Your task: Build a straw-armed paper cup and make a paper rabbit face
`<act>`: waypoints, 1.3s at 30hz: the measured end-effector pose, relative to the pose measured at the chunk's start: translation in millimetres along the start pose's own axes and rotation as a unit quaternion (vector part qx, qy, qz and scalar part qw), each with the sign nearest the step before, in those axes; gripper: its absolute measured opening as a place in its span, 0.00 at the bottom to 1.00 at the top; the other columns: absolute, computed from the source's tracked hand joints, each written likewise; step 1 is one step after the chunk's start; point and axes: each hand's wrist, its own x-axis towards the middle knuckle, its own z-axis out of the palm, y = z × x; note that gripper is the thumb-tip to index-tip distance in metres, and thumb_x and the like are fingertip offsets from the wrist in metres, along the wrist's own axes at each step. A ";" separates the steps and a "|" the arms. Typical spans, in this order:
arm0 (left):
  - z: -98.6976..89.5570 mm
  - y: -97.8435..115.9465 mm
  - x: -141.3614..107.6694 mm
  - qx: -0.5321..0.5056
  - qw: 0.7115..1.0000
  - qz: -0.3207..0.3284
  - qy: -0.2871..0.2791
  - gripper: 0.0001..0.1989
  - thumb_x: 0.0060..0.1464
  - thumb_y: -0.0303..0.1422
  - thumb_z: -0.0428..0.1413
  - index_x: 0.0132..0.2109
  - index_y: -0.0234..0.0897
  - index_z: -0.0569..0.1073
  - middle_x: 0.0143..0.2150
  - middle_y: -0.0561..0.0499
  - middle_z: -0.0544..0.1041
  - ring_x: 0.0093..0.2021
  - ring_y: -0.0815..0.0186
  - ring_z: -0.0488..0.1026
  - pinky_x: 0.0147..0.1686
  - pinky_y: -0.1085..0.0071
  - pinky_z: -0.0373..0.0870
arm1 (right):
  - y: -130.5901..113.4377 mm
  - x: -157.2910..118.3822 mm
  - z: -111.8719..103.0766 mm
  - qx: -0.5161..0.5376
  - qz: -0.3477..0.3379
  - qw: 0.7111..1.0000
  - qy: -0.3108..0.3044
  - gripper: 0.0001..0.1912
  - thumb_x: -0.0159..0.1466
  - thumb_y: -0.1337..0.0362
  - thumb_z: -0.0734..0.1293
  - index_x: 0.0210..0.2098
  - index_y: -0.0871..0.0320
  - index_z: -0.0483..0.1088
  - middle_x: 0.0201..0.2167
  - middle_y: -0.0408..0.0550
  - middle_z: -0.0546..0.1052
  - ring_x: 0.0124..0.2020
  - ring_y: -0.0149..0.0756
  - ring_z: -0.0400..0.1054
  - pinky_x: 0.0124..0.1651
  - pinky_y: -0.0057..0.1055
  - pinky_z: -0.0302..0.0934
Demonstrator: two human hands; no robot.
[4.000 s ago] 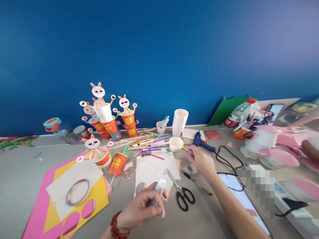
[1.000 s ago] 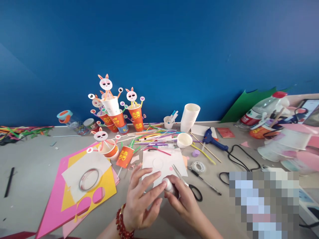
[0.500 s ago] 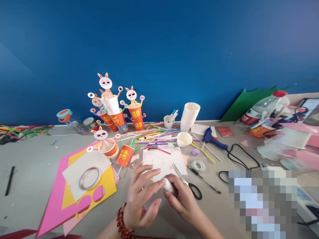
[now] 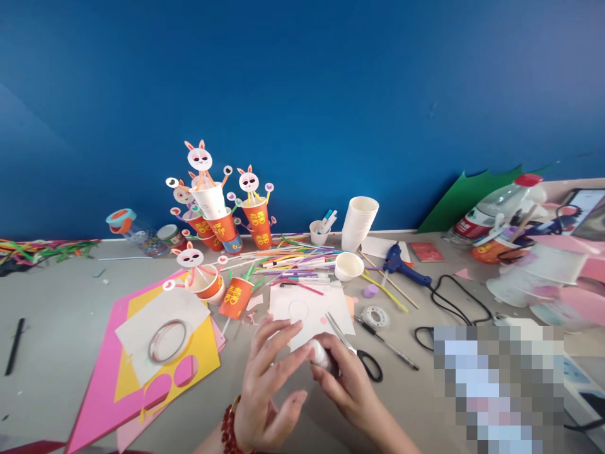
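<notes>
My right hand (image 4: 348, 379) is wrapped round a small white bottle (image 4: 320, 354), whose lower part is hidden in my palm. With its fingers spread, my left hand (image 4: 270, 386) reaches over from the left, and its index fingertip touches the bottle's top. Beyond my hands lies a white paper sheet (image 4: 309, 310) with a drawn circle and a small pink dot. Scissors (image 4: 367, 364) with black handles rest just right of my right hand, blades pointing at the sheet.
Rabbit-faced paper cups (image 4: 258, 221) stand at the back left. A tape roll (image 4: 168, 340) lies on coloured sheets. Several pipe cleaners (image 4: 293, 258), a white cup stack (image 4: 359, 221), a blue glue gun (image 4: 401, 265), a pen (image 4: 390, 343) and a plastic bottle (image 4: 496, 205) spread rightward.
Both hands keep almost the same pose, with the left index fingertip still on the bottle's top. The whole view has shifted very slightly.
</notes>
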 end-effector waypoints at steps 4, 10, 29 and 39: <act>-0.6 0.5 0.4 0.018 1.000 0.002 0.000 0.24 0.55 0.28 0.49 0.59 0.36 0.71 0.64 0.41 0.66 0.64 0.46 0.60 0.63 0.40 0.55 | -0.5 0.2 -0.2 -0.001 -0.001 1.000 0.001 0.06 0.64 0.64 0.62 0.42 0.54 0.67 0.33 0.43 0.75 0.31 0.34 0.67 0.35 0.26 0.62; -0.1 -0.6 2.5 0.063 0.998 0.019 -0.011 0.25 0.55 0.29 0.50 0.60 0.39 0.71 0.65 0.43 0.66 0.64 0.45 0.59 0.64 0.39 0.51 | 1.3 -1.0 -0.3 -0.004 0.006 1.000 -0.013 0.07 0.65 0.63 0.61 0.43 0.55 0.66 0.33 0.44 0.74 0.31 0.34 0.66 0.35 0.27 0.61; 3.2 -3.5 -1.1 0.043 0.999 -0.003 -0.015 0.22 0.60 0.32 0.47 0.60 0.40 0.71 0.68 0.43 0.62 0.68 0.46 0.55 0.64 0.41 0.50 | 5.6 -1.5 0.1 0.002 0.020 0.999 -0.030 0.08 0.66 0.62 0.61 0.45 0.54 0.66 0.35 0.44 0.74 0.33 0.35 0.66 0.37 0.27 0.59; 1.6 -1.8 -5.7 0.026 1.000 0.000 -0.014 0.22 0.65 0.38 0.44 0.60 0.39 0.70 0.67 0.42 0.65 0.67 0.46 0.56 0.64 0.41 0.53 | 7.0 -2.9 2.6 0.006 0.021 0.999 -0.031 0.06 0.65 0.63 0.61 0.42 0.55 0.66 0.34 0.44 0.73 0.31 0.35 0.65 0.35 0.27 0.58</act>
